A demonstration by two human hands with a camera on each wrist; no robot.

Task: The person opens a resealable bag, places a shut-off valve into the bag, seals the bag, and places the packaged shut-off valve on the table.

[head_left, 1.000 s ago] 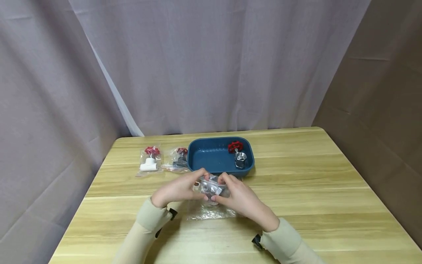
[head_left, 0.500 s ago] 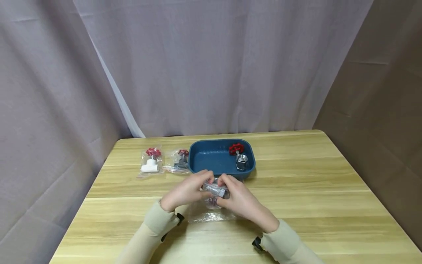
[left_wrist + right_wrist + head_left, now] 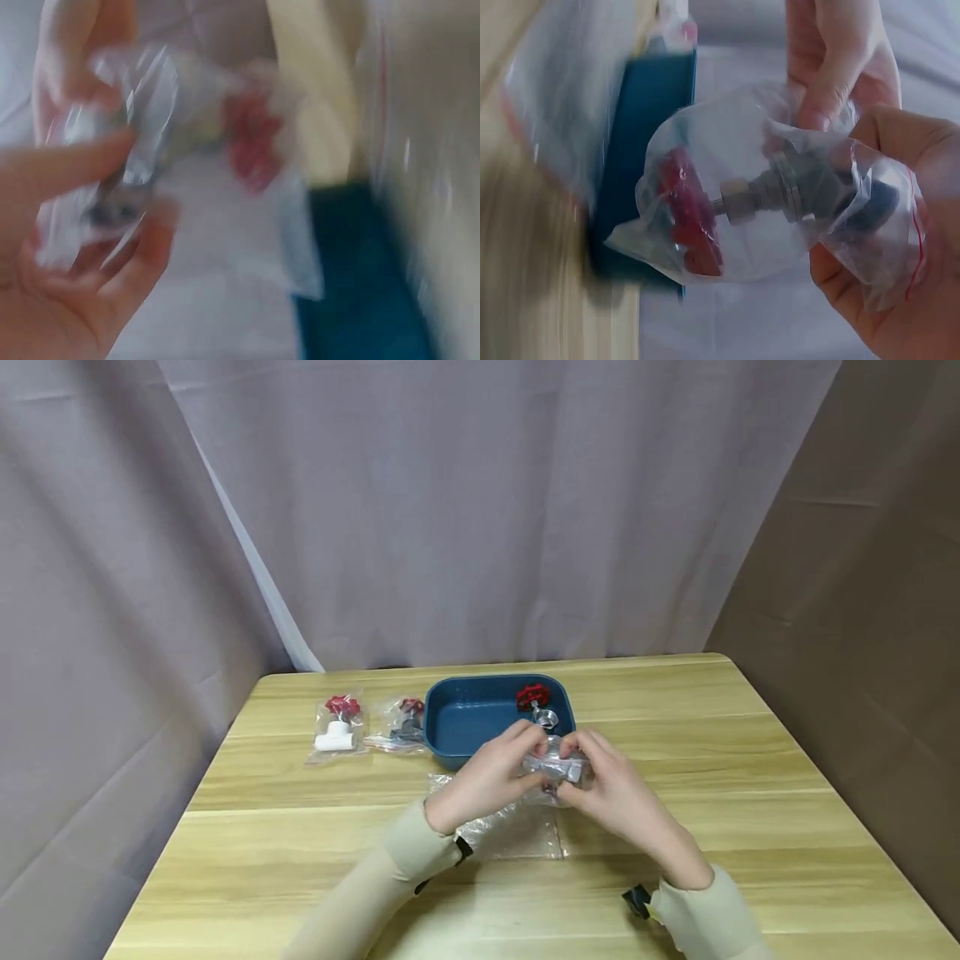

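Observation:
A metal gate valve (image 3: pixel 806 187) with a red handwheel (image 3: pixel 694 217) sits inside a clear zip bag (image 3: pixel 742 120) with a red seal line. My left hand (image 3: pixel 487 777) and right hand (image 3: pixel 622 789) pinch this bag from either side, around the valve body, with thumbs and fingers bent. In the right wrist view the handwheel end points away from the right hand. Motion blurs the left wrist view, where the red handwheel (image 3: pixel 255 139) shows past the fingers. Both hands are near the front right of a blue tray (image 3: pixel 468 722), overlapping its corner in the head view.
In the tray's right side lies an unbagged metal valve (image 3: pixel 546 718) with a red handwheel. A flat clear bag (image 3: pixel 517 839) lies under the hands. To the tray's left are a bagged white valve (image 3: pixel 335 739) and a bagged grey valve (image 3: pixel 407 728) on the wooden table (image 3: pixel 750 777).
Both hands have moved to the right with the bagged valve, from in front of the tray's middle to its right corner. More of the flat bag on the table now shows.

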